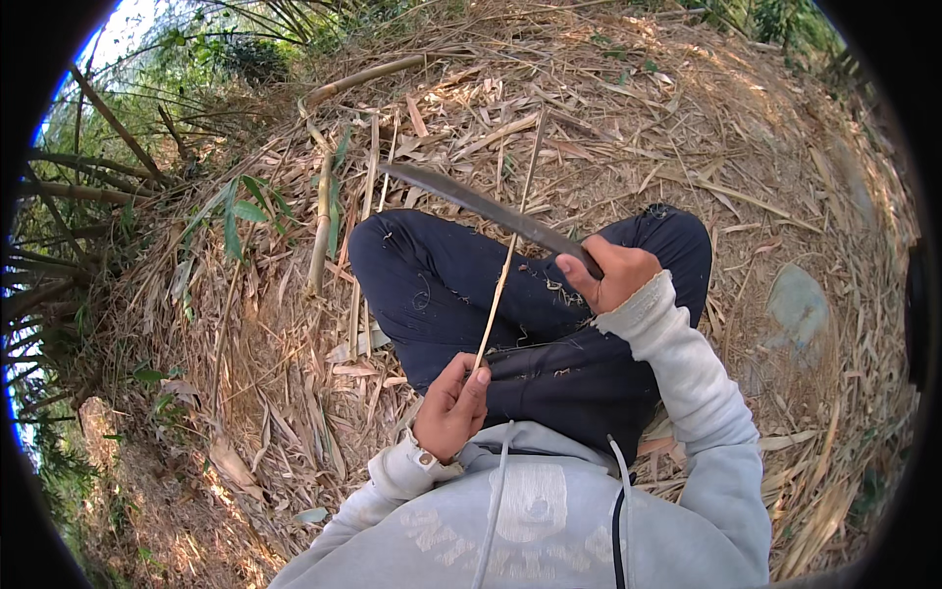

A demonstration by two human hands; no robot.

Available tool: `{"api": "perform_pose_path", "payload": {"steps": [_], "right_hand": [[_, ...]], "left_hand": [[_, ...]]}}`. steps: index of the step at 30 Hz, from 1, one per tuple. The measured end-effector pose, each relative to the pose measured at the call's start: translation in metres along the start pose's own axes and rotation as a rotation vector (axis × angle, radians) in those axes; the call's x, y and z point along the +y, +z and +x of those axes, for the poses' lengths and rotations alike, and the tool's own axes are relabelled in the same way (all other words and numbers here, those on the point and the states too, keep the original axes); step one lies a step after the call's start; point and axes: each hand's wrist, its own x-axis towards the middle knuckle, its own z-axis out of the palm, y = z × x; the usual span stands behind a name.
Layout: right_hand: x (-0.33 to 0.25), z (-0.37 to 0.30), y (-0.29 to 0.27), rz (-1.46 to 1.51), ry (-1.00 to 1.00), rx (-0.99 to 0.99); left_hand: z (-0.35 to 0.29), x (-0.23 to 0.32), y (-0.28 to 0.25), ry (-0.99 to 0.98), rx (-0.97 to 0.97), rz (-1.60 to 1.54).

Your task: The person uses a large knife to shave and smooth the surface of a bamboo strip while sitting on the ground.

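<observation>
My left hand (pixel 453 406) pinches the near end of a thin, pale bamboo strip (pixel 499 286) in front of my waist. The strip slants up and away to the right over my crossed legs. In my right hand (pixel 615 276), closed round its handle, is a machete (pixel 481 204) with a long dark blade. Its blade points to the far left and crosses the strip near the middle; whether the edge touches it I cannot tell. The machete's handle is mostly hidden by my fingers. Small curled shavings (pixel 561 292) lie on my dark trousers (pixel 432 285).
Dry leaves and straw cover the ground around my legs. A bent bamboo stalk (pixel 322 221) lies at the left of my knee, near a green-leaved sprig (pixel 245 208). Thick bamboo stems (pixel 88 193) stand at the far left. A flat greyish stone-like patch (pixel 797 304) lies at the right.
</observation>
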Motion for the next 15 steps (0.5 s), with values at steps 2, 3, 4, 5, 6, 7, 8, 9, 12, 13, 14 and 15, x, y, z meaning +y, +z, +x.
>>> {"api": "perform_pose_path", "payload": {"steps": [2,3,4,5,6,7,8,9,12,13,14,15], "right_hand": [[-0.009,-0.002,0.002,-0.05,-0.128,-0.043],[-0.004,0.0,0.001,-0.048,-0.094,-0.048],[0.005,0.005,-0.001,-0.046,-0.061,-0.052],[0.011,0.008,-0.001,-0.044,-0.027,-0.057],[0.012,0.012,0.001,-0.058,-0.036,0.001],[0.011,0.011,0.0,-0.072,-0.054,0.03],[0.01,0.008,-0.001,-0.085,-0.071,0.059],[0.009,0.005,0.0,-0.093,-0.082,0.086],[0.019,0.012,-0.001,-0.153,-0.12,0.137],[0.019,0.012,-0.001,-0.149,-0.122,0.145],[0.018,0.012,0.0,-0.145,-0.124,0.153],[0.017,0.012,-0.001,-0.143,-0.125,0.162]], "left_hand": [[-0.001,-0.001,-0.003,-0.002,0.032,-0.023],[0.0,0.001,-0.003,-0.004,0.037,-0.037],[0.001,0.004,-0.001,0.019,0.033,-0.007],[0.004,0.008,0.0,0.041,0.029,0.022],[0.006,0.013,0.001,0.073,0.033,0.053],[0.005,0.013,0.001,0.038,0.015,0.007],[0.003,0.012,0.0,0.004,-0.005,-0.039],[0.0,0.013,-0.002,-0.038,-0.022,-0.082],[0.003,0.021,-0.004,-0.088,-0.074,-0.133],[0.004,0.023,-0.004,-0.098,-0.099,-0.155],[0.003,0.023,-0.003,-0.118,-0.104,-0.171],[0.002,0.024,-0.003,-0.139,-0.112,-0.187]]}}
